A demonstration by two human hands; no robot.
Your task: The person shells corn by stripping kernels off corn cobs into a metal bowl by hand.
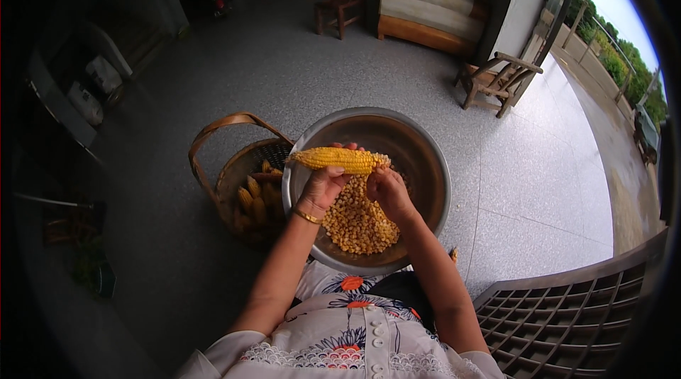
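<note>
A yellow corn cob (333,160) lies level above a wide metal basin (437,202). My left hand (325,186) is closed around its middle from below, with fingertips showing over the far side. At the cob's right end, where the surface looks pale and partly stripped, the curled fingers of my right hand (387,190) press against it. Loose corn kernels (360,221) are heaped in the basin under both hands. Left of the basin stands a woven basket (225,166) with an arched handle, holding several more corn cobs (254,196).
A wooden chair (500,81) stands by the doorway at the right, another wooden chair (346,3) farther back beside a padded bench (430,14). A dark metal lattice (567,315) fills the near right. A small corn piece (454,255) lies on the speckled floor (234,74).
</note>
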